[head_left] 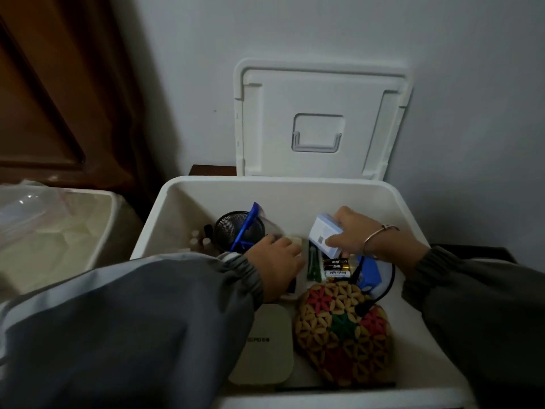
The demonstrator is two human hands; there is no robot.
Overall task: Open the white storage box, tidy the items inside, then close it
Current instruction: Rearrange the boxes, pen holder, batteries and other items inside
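Box open w/ 1 lid; right hand clamps 1 carton, left hand unclear.

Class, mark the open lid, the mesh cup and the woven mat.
lid (321, 93): head view, inner face above its handle.
mesh cup (228, 228): head view, left rim.
woven mat (342, 335): head view, green centre.

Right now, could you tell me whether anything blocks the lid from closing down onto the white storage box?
Yes. Both hands reach in over the front rim of the white storage box: the left hand among the items and the right hand holding a small blue-and-white box. The lid stands upright against the wall.
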